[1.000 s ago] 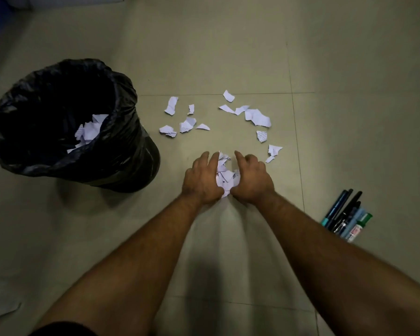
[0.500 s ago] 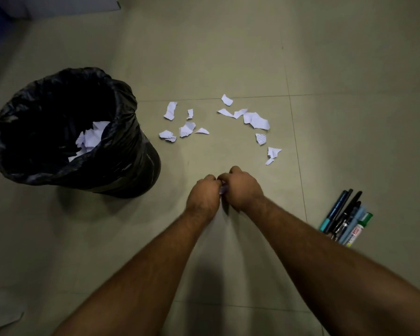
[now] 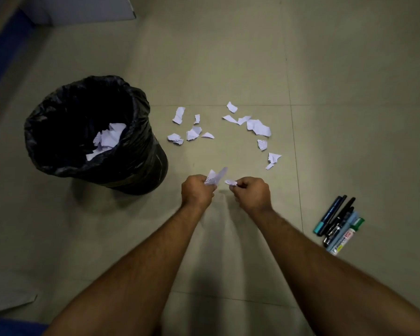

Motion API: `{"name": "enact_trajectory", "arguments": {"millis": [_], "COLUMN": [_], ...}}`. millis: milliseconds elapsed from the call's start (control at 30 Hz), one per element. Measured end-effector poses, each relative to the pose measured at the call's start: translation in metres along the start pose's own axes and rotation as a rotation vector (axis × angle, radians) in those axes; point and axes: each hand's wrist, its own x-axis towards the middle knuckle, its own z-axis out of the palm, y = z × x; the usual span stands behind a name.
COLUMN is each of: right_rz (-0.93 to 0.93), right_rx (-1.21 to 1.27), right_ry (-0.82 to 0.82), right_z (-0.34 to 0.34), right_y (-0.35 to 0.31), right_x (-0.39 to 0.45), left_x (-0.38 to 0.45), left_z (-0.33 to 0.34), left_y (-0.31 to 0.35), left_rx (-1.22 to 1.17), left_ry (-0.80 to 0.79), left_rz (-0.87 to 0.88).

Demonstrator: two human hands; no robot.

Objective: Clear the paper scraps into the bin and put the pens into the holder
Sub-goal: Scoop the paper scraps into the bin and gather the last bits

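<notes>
Scrap-clearing step: I see left hand [image 3: 197,192] and right hand [image 3: 252,193] fingers clenched on scraps [image 3: 215,177]; next, carry to bin [image 3: 87,127].

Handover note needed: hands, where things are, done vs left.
Left hand: shut on a bunch of scraps.
Right hand: pinching a small scrap.
Bin, to the left: black liner, some paper already inside.
Loose scraps lie on the floor beyond the hands, in two clusters.
Pens lie bundled on the floor at right, untouched. No holder in view.
Left: drop held scraps, collect the rest, then pens.
</notes>
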Motion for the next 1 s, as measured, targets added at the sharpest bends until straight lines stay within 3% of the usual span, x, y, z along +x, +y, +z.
{"name": "enact_trajectory", "arguments": {"millis": [233, 433, 567, 767, 867, 1000], "right_rz": [-0.066, -0.171, -0.294, -0.489, -0.491, -0.419], "right_rx": [0.392, 0.533, 0.303, -0.296, -0.322, -0.128], "right_ry": [-0.037, -0.139, -0.155, -0.196, -0.184, -0.084], "right_z": [-0.014, 0.008, 0.062, 0.099, 0.090, 0.065], "right_y": [-0.119, -0.230, -0.285, -0.314, -0.316, -0.299], "right_x": [-0.016, -0.027, -0.031, -0.035, -0.030, -0.027], "left_x": [-0.025, -0.023, -0.008, 0.024, 0.022, 0.006], "left_z": [-0.071, -0.180, -0.263, -0.293, -0.279, -0.251], "left_y": [0.079, 0.128, 0.115, 0.078, 0.081, 0.105], "left_rx": [-0.301, -0.195, 0.025, 0.396, 0.453, 0.355], "left_ry": [0.055, 0.249, 0.356, 0.273, 0.294, 0.312], "left_rz": [0.062, 0.206, 0.138, -0.025, 0.039, 0.253]}}
